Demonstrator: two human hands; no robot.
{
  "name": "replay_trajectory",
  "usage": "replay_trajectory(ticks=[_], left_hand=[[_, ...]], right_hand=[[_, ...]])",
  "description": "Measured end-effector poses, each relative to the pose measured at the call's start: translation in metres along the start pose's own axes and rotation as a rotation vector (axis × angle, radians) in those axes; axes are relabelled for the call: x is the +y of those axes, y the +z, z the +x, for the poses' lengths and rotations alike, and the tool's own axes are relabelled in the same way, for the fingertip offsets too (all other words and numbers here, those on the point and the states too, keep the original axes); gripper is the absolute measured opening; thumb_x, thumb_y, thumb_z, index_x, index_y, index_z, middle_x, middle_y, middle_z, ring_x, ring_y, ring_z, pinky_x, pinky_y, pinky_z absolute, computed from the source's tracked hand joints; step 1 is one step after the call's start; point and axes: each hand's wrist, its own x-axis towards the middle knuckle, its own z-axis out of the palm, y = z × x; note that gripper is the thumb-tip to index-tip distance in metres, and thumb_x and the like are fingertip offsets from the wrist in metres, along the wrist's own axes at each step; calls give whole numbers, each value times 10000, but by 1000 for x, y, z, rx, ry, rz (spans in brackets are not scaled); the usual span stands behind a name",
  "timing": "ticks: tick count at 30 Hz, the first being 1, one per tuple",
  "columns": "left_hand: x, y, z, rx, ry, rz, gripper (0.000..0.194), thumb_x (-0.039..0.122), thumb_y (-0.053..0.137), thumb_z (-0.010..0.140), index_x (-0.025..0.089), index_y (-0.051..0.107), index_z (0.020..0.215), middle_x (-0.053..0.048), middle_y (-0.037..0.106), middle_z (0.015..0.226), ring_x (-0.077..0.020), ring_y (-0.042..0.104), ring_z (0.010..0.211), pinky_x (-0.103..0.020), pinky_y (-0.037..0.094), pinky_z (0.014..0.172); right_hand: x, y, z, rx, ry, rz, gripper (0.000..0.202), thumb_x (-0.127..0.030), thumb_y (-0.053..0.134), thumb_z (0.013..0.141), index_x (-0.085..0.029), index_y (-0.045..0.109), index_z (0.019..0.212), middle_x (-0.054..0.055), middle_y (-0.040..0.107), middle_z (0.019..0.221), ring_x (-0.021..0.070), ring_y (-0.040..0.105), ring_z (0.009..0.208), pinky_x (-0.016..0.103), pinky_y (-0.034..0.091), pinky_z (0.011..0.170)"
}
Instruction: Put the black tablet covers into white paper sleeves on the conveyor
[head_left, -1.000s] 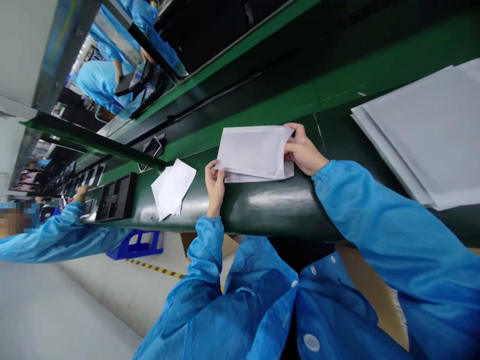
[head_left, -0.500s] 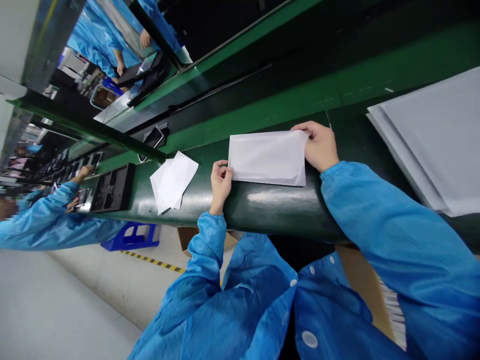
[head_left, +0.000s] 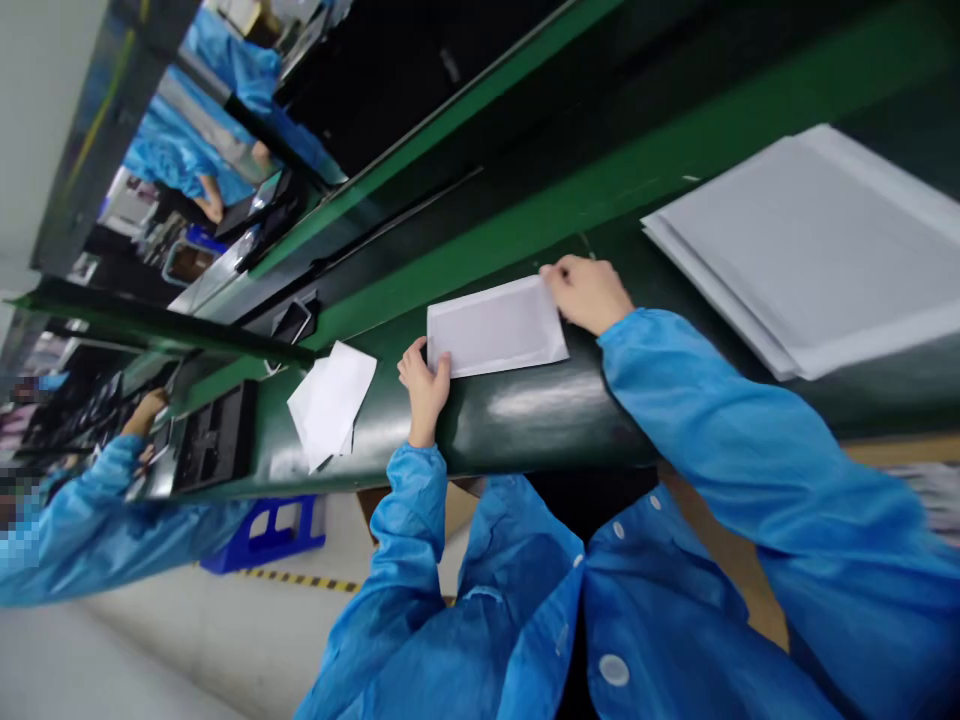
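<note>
A flat white rectangular packet (head_left: pixel 495 325) with a paler border lies on the dark green bench, in front of my body. My left hand (head_left: pixel 425 385) is at its left end, the thumb over the lower left corner and the fingers along the edge. At the upper right corner, my right hand (head_left: pixel 589 290) is closed on the packet with bent fingers. Part of that corner is hidden by the fingers. To the left of my left hand lie several loose white sheets (head_left: pixel 330 400), overlapping at angles.
A stack of large white sheets (head_left: pixel 810 250) lies on the right. Further left are a black tray (head_left: pixel 216 435) and a dark framed device (head_left: pixel 292 322) beside a green post (head_left: pixel 172 325). A co-worker's sleeve (head_left: pixel 90 515) reaches in at left, above a blue stool (head_left: pixel 274 535).
The view has shifted, bringing more of the right-hand stack into sight. The packet now lies tilted, its right end higher. My left thumb has come over the packet's corner.
</note>
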Motion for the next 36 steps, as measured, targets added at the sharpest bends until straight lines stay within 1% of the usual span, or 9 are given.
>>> replay_trajectory(ticks=[6,11,16,20,24,28,32,34,36], left_hand=[[9,15,33,-111,96,-242,652,491,802,833,227,552,1374,-130,647,1327,-277,656,1183,-432,549,1065],[40,43,41,-111,50,-468,818,550,836,773,233,474,1434,-94,666,1199,-263,715,1092,-425,607,1000],[95,61,19,-89,271,-588,661,664,624,971,234,538,1466,-152,684,1389,-341,669,1343,-525,555,1159],[169,69,33,-265,453,-656,776,746,660,930,195,599,1473,-153,697,1432,-332,665,1373,-495,538,1212],[267,91,69,-491,648,-697,772,713,774,865,175,670,1409,-134,729,1395,-303,696,1311,-428,586,1152],[341,120,102,-643,741,-611,673,654,828,794,150,742,1231,-118,778,1158,-273,738,1080,-401,632,1006],[368,144,127,-638,790,-195,446,571,856,708,187,731,898,-34,696,789,-250,673,875,-492,597,1045],[368,155,135,-553,746,-51,503,624,893,621,208,663,785,-11,621,683,-254,642,822,-509,597,1003],[365,162,137,-609,662,-45,669,818,863,558,228,618,755,-9,638,666,-239,640,749,-410,609,791]], right_hand=[[-10,16,-19,-5,-26,53,636,-166,672,917,-22,534,1521,288,601,1498,410,621,1383,549,482,1215],[17,17,-43,199,55,512,749,-155,670,844,-102,474,1565,199,597,1473,359,574,1424,542,432,1288],[34,4,-129,457,-42,676,324,-324,631,957,-221,660,1263,103,638,1238,312,646,1245,491,528,1188],[38,-34,-175,742,-5,608,345,-405,663,988,-238,644,1289,105,614,1288,315,606,1310,481,504,1221],[71,-86,-168,947,83,614,455,-404,699,980,-240,526,1366,118,624,1391,298,611,1336,486,502,1231],[107,-122,-147,956,211,629,467,-274,747,893,-225,485,1276,104,678,1280,283,659,1201,519,542,1172],[114,-125,-140,904,352,576,500,-176,745,813,-208,497,1246,124,628,1337,281,633,1263,514,503,1215],[112,-117,-138,922,395,544,605,-232,797,805,-176,489,1323,173,555,1431,304,585,1363,496,454,1266],[108,-107,-137,946,419,515,716,-283,838,797,-169,469,1399,191,510,1468,333,528,1439,510,404,1303]])
